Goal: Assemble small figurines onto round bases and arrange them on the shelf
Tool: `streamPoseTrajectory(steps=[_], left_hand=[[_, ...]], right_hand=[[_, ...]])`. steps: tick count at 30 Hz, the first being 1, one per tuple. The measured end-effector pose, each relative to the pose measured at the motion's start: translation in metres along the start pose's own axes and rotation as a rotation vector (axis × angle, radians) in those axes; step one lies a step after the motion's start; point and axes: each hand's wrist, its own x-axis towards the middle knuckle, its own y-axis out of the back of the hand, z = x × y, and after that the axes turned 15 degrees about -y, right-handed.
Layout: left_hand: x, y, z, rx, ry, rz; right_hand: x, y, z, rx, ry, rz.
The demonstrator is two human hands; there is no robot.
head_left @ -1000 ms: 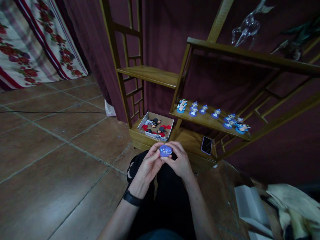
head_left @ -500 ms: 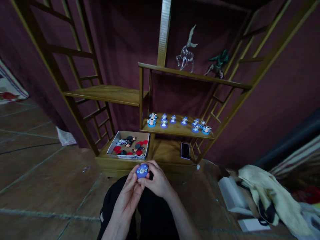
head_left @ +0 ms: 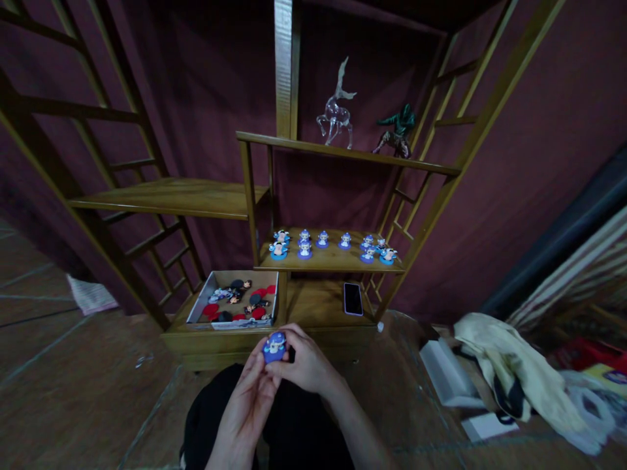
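A small purple-blue and white figurine [head_left: 275, 347] is held between both hands over my lap. My left hand [head_left: 252, 391] grips it from the left and below, fingers around its base. From the right, my right hand [head_left: 306, 360] pinches its side with thumb and fingers. In front of me, several similar figurines [head_left: 304, 249] stand on the middle shelf [head_left: 330, 261], mostly purple ones, with lighter blue ones at both ends. An open cardboard box [head_left: 198, 307] on the lower shelf holds figures and red and black round bases, lying loose.
A phone [head_left: 353, 299] lies on the lower shelf right of the box. Above stand a clear glass deer [head_left: 337, 119] and a green-clad figure [head_left: 399, 130]. White boxes [head_left: 450, 373], a cream cloth [head_left: 509, 359] and plastic bags [head_left: 588, 408] lie on the floor at right.
My head view has shifted to the right, so the shelf sits further left. The figurine has turned slightly in my hands and appears more upright. Both hands keep hold of it.
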Motion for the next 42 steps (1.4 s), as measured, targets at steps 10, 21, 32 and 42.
streamPoseTrajectory(steps=[10, 21, 32, 42], left_hand=[[-0.002, -0.009, -0.006, 0.015, 0.033, 0.023], [-0.005, -0.013, -0.008, -0.058, 0.174, 0.05], [-0.012, -0.016, -0.01, -0.012, 0.213, 0.049], [-0.013, -0.006, -0.008, -0.042, 0.211, 0.008]], right_hand=[[0.002, 0.007, 0.006, -0.028, -0.031, 0.014], [-0.004, 0.014, 0.005, 0.103, -0.074, -0.063], [-0.008, 0.011, 0.015, 0.095, -0.055, -0.058], [-0.012, 0.003, 0.016, 0.122, -0.053, -0.103]])
